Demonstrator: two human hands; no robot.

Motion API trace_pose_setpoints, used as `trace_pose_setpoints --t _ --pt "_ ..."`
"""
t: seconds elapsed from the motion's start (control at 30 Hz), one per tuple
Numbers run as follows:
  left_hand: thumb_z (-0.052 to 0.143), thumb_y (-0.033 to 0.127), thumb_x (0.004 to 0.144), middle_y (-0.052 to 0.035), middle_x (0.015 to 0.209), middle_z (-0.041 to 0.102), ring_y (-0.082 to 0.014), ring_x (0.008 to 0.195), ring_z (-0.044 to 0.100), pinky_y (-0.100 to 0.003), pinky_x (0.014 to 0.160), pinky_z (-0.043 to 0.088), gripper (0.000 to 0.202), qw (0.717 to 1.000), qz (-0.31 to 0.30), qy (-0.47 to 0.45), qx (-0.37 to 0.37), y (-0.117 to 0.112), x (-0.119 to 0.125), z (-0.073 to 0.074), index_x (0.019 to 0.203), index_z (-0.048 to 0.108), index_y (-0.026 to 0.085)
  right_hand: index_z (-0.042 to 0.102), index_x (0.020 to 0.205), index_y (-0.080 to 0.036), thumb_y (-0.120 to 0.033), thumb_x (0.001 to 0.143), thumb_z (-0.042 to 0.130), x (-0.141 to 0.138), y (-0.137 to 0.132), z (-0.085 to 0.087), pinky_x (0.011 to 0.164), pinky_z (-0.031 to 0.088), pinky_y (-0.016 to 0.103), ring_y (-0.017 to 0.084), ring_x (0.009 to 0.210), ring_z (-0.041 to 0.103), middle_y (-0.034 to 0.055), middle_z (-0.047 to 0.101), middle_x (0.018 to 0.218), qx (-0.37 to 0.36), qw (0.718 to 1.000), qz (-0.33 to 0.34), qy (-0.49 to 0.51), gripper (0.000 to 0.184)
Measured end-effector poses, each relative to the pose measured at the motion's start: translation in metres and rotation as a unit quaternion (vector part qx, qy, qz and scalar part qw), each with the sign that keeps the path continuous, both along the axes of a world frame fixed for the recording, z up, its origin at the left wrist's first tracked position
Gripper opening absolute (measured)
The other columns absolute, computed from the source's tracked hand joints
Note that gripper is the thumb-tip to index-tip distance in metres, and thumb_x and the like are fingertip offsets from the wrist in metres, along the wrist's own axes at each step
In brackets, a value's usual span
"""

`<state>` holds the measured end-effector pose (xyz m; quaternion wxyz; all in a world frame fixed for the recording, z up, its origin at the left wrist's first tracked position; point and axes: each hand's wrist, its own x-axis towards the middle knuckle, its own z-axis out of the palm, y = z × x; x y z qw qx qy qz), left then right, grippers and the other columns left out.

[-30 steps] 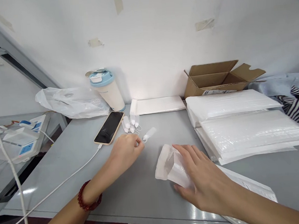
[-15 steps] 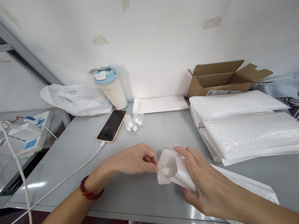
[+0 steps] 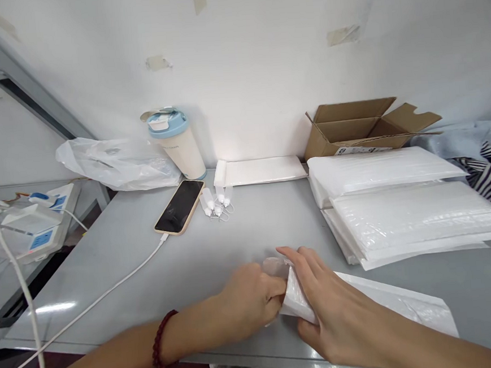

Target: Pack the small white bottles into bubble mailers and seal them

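Note:
My right hand is wrapped around a white bubble mailer, whose far part stretches to the right beneath my forearm. At its mouth, my left hand is closed, with the fingertips pushed inside the opening. What those fingers hold, if anything, is hidden by the mailer and the hand itself. Beyond the hands lies a small cluster of white tube-like pieces with thin loops.
A phone on a charging cable lies left, near a blue-lidded tumbler and a plastic bag. Stacked bubble mailers and an open cardboard box stand right. A flat white packet rests against the wall.
My left hand has moved right and nearer to me, its fingers going from the mailer's lip into its mouth. My right hand keeps its hold.

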<state>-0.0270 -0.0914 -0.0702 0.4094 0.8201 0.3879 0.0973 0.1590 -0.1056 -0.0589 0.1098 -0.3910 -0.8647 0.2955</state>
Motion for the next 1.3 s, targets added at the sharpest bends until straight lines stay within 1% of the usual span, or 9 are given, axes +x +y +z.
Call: trace_pose_setpoints --t 0.07,0.27,0.53,0.8,0.93,1.03,1.13,1.2,1.3 --pt "0.041 0.013 0.080 0.0033 0.051 0.040 -0.0089 0.049 0.032 -0.025 0.049 0.023 0.027 1.000 0.017 -0.008 0.012 -0.001 0.002 -0.005 0.055 0.034 0.017 0.012 0.138 -0.017 -0.003 0.062 0.048 -0.001 0.000 0.001 0.084 0.047 0.042 0.023 0.099 0.044 0.0087 0.038 0.105 0.003 1.000 -0.001 -0.002 0.085" --pt "0.042 0.018 0.080 0.0032 0.045 0.042 -0.0084 0.043 0.029 -0.026 0.046 0.022 0.031 0.993 0.119 -0.020 0.002 0.000 0.008 -0.011 0.051 0.033 0.019 0.011 0.138 -0.016 -0.005 0.064 0.049 -0.002 0.000 0.003 0.089 0.045 0.044 0.026 0.106 0.042 0.0107 0.038 0.110 0.014 1.000 -0.002 -0.007 0.084" --pt "0.044 0.013 0.076 0.0058 0.043 0.038 -0.0062 0.041 0.026 -0.023 0.043 0.020 0.029 0.990 0.126 -0.042 0.039 -0.002 0.010 -0.015 0.049 0.032 0.017 0.015 0.137 -0.013 -0.006 0.063 0.049 -0.002 0.000 0.006 0.090 0.045 0.044 0.026 0.107 0.042 0.0122 0.039 0.112 0.001 1.000 0.002 -0.013 0.082" --pt "0.045 0.010 0.074 0.0071 0.044 0.030 -0.0056 0.042 0.021 -0.023 0.042 0.017 0.029 0.989 0.118 -0.051 0.070 -0.001 0.011 -0.013 0.050 0.031 0.017 0.018 0.136 -0.012 -0.005 0.056 0.048 -0.002 -0.002 0.000 0.085 0.048 0.043 0.028 0.103 0.048 0.0139 0.044 0.110 0.070 0.998 -0.005 0.000 0.086" --pt "0.046 0.016 0.078 0.0063 0.046 0.032 -0.0069 0.044 0.022 -0.023 0.044 0.019 0.030 0.990 0.116 -0.010 0.081 0.000 0.009 -0.012 0.050 0.035 0.017 0.016 0.136 -0.014 -0.004 0.057 0.048 -0.003 0.000 -0.002 0.080 0.051 0.042 0.027 0.098 0.050 0.0131 0.045 0.107 0.094 0.995 -0.008 0.011 0.087" --pt "0.049 0.028 0.082 0.0059 0.048 0.040 -0.0077 0.045 0.029 -0.022 0.046 0.024 0.029 0.983 0.177 0.032 0.038 0.006 0.005 -0.004 0.055 0.046 0.017 0.017 0.136 -0.015 -0.005 0.059 0.049 -0.002 0.004 0.001 0.077 0.053 0.042 0.026 0.095 0.051 0.0128 0.045 0.105 0.090 0.996 -0.010 0.015 0.083" --pt "0.055 0.045 0.080 0.0056 0.055 0.049 -0.0099 0.050 0.042 -0.022 0.047 0.029 0.027 0.966 0.246 0.063 -0.037 0.014 -0.001 0.010 0.076 0.056 0.019 0.019 0.136 -0.015 -0.008 0.066 0.049 0.001 0.007 0.005 0.078 0.054 0.041 0.025 0.096 0.052 0.0135 0.045 0.107 0.078 0.996 -0.021 0.020 0.077" --pt "0.058 0.049 0.077 0.0058 0.059 0.051 -0.0113 0.053 0.046 -0.021 0.046 0.030 0.031 0.965 0.244 0.054 -0.084 0.019 -0.005 0.016 0.089 0.055 0.020 0.018 0.137 -0.015 -0.013 0.072 0.049 0.002 0.007 0.005 0.080 0.054 0.042 0.025 0.099 0.052 0.0147 0.044 0.110 0.086 0.995 -0.032 0.029 0.072" --pt "0.060 0.045 0.075 0.0073 0.061 0.052 -0.0109 0.049 0.049 -0.021 0.044 0.033 0.036 0.958 0.212 0.020 -0.194 0.025 -0.011 0.019 0.100 0.051 0.021 0.013 0.138 -0.018 -0.021 0.080 0.049 0.004 0.008 0.004 0.080 0.055 0.040 0.024 0.103 0.053 0.0152 0.043 0.116 0.084 0.994 -0.054 0.032 0.069"
